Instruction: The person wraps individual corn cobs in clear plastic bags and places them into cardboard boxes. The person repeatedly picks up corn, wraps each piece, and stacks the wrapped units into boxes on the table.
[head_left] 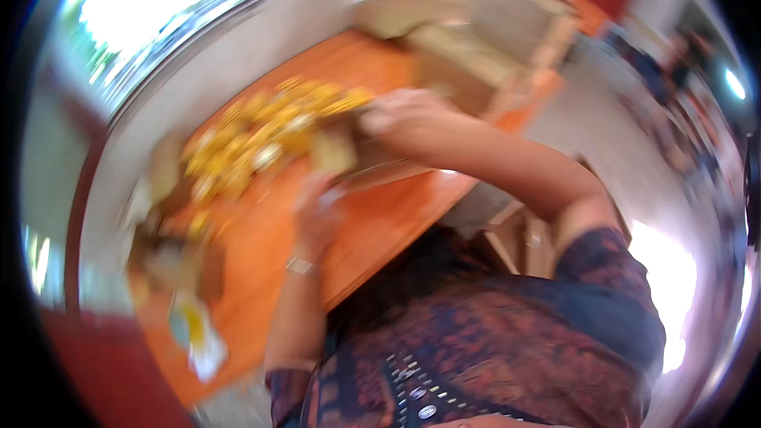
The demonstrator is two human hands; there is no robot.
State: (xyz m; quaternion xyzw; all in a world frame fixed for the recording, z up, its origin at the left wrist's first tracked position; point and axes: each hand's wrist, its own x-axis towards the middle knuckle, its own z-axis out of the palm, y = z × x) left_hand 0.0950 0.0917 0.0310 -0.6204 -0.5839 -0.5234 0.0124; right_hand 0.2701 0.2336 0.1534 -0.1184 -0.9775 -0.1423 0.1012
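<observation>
An opened cardboard box [379, 157] sits tilted at the near side of the orange table, with a pale flap toward the left. My right hand [403, 111] reaches across to its far upper edge and appears closed on it. Below the flap is my left hand [314, 210], with a small pale patch by its fingers. Motion smears those fingers, so their grip is unclear. Just beyond the box lies a heap of small yellow packets [246, 131], a few of them whitish. What the box contains is hidden.
The orange table [254, 269] runs along a wall under a window. Larger cardboard boxes [464, 67] stand at its far right end. A small open carton [170, 257] and a white-and-yellow bag [194, 337] are at the left. Another carton [519, 238] stands beside me, at the right.
</observation>
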